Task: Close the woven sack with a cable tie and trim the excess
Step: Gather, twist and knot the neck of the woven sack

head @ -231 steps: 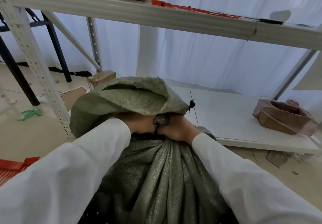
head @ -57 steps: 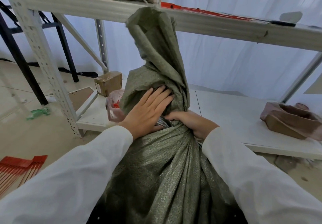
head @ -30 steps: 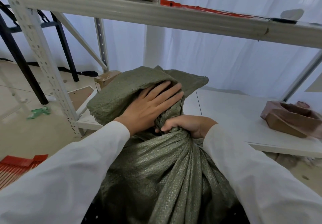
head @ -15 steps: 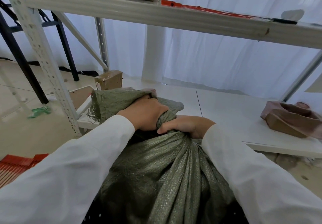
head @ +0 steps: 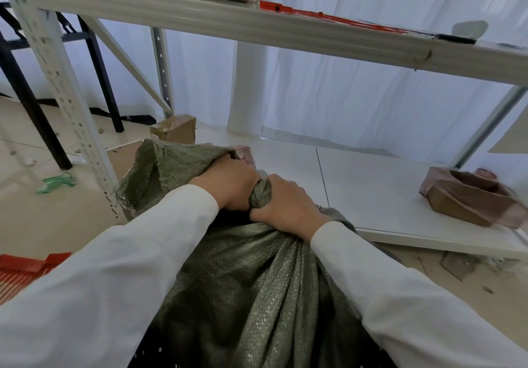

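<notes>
Gripping twisted neck of woven sack point(head: 257, 282) w/ both hands, side by side & touching. Left hand point(head: 228, 183): fingers clenched round the folded-over loose top, which flops to the left. Right hand point(head: 285, 204): fingers curled tight round neck just beside it. Sack body stands upright between the white sleeves, in front of the lower shelf point(head: 385, 196). Small cardboard box point(head: 174, 129) sits behind sack on that shelf; crumpled brown carton point(head: 468, 200) at its right end.
</notes>
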`<control>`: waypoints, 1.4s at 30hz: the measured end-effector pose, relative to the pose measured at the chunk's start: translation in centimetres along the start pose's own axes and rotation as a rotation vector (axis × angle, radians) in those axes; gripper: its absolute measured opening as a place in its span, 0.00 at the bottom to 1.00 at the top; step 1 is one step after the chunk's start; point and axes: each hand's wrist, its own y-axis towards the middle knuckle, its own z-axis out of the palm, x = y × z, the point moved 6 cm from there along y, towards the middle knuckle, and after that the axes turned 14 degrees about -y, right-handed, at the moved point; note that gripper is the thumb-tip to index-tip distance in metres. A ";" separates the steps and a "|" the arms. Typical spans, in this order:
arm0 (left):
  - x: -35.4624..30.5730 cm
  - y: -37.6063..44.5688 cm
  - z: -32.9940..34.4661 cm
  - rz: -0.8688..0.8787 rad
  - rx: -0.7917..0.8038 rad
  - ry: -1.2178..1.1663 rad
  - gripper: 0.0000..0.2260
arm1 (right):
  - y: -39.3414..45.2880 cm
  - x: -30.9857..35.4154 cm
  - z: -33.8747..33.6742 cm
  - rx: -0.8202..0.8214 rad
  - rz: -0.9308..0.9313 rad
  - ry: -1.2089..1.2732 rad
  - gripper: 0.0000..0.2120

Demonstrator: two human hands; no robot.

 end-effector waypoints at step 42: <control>-1.3 -0.3 -1.3 0.038 -0.273 0.082 0.26 | 0.4 0.1 -1.2 -0.236 -0.009 -0.104 0.34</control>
